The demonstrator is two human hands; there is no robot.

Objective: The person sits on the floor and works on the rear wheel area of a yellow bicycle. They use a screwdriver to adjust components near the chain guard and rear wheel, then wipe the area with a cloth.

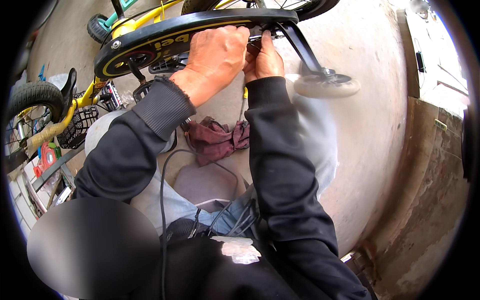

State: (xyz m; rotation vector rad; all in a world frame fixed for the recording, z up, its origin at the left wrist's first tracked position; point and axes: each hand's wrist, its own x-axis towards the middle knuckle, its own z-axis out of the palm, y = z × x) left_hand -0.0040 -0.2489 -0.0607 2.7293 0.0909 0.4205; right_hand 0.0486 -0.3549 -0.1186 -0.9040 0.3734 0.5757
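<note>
A small yellow and black child's bicycle (150,20) stands in front of me. My left hand (217,52) lies over the rear end of its black chain guard (165,37), fingers curled down onto it. My right hand (262,57) is pressed against the left one, fingers pinched at small metal hardware near the rear axle, just under the guard's end. I cannot make out a separate tool in either hand. A black strut (302,47) runs from there down to a white training wheel (326,86). The rear tyre (310,6) shows at the top edge.
A dark red rag (217,140) lies on the concrete floor under my arms. A black cable (162,200) hangs down my front. At left are another black tyre (35,95), a black wire basket (80,125) and red items. A rough wall (430,190) rises at right.
</note>
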